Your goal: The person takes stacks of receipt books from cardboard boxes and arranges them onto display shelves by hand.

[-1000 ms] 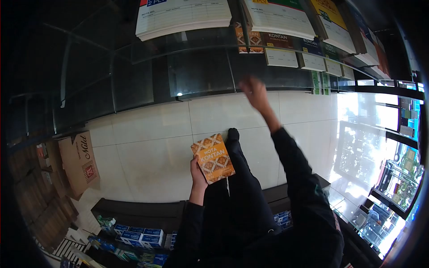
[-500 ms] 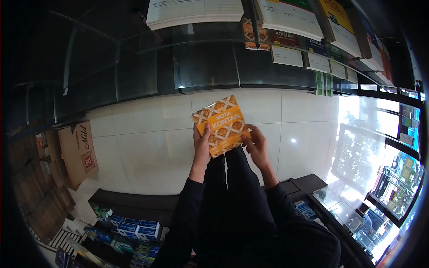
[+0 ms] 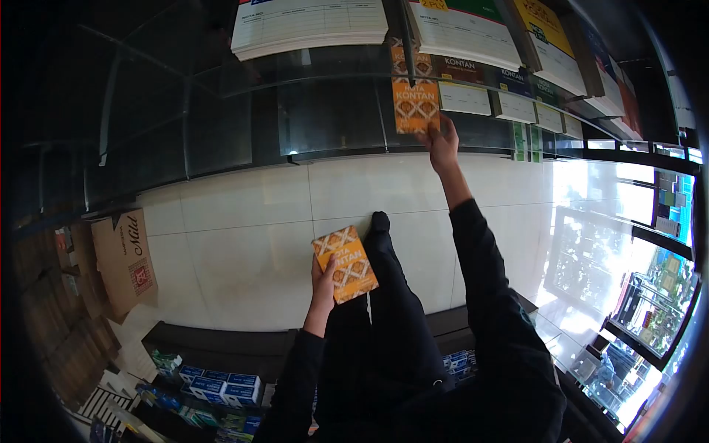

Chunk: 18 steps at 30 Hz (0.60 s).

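My left hand grips an orange receipt book with a brown-and-white pattern and the words NOTA KONTAN, its thumb across the cover, above my legs. Stretched forward to the shelf, my right hand pinches the near edge of a second orange receipt book with the same cover. The far end of that book lies at the glass shelf, against other orange books. Fingers under both books are hidden.
Stacks of white receipt pads fill the upper glass shelf. More receipt books stand right of my right hand. A brown carton sits on the tiled floor at left. Behind me, blue boxes line a low shelf.
My right hand has moved from the book at my left hand up to the shelf, with an orange receipt book in it. My left hand has lowered with its book.
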### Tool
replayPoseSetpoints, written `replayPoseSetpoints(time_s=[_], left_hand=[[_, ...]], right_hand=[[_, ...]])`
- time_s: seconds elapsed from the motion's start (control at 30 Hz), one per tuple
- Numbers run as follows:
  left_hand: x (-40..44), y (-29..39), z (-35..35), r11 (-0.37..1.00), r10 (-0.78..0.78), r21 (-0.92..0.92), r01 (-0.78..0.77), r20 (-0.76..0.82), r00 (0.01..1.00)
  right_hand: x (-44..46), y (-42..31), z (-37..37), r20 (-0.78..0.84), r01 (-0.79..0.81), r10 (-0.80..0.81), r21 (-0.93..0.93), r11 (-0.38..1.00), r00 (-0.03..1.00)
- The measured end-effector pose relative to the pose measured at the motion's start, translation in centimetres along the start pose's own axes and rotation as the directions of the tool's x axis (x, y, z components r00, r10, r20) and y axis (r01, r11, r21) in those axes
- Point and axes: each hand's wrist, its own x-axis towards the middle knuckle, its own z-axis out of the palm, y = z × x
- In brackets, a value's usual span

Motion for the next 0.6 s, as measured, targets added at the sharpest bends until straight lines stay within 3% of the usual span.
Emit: replayPoseSetpoints(time_s=[0.17,0.2,0.3,0.33,0.4,0.6], left_hand=[[-1.5,-2.4,-3.3,0.993,-0.091,0.060,0.099,-0.120,0.989],[-1.6,-2.7,-3.7,0.995,-0.087,0.045,0.094,-0.138,0.987],[-1.6,-3.3,-4.0,0.998,-0.062,-0.024,0.059,-0.172,0.983],[-1.9,-2.8,-3.7,0.997,-0.068,-0.040,0.062,-0.175,0.982],[-1.9,-2.4,-3.2,0.995,-0.076,-0.073,0.064,-0.169,0.983],[-1.9,-1.6,-2.1,0.992,-0.087,-0.107,0.069,-0.177,0.980]], right_hand=[[7.9,2.3,-0.5,-0.138,-0.050,0.057,0.050,0.997,0.989],[8.6,2.1,-0.3,-0.197,-0.095,0.098,0.029,0.995,0.975],[9.9,2.5,0.2,-0.205,-0.047,0.029,-0.083,0.995,0.978],[9.0,1.5,1.1,-0.224,-0.034,-0.038,-0.312,0.950,0.974],[5.6,-1.6,3.8,-0.212,-0.028,-0.175,-0.708,0.705,0.961],[1.5,-2.8,5.1,-0.043,0.050,-0.306,-0.955,0.292,0.951]])
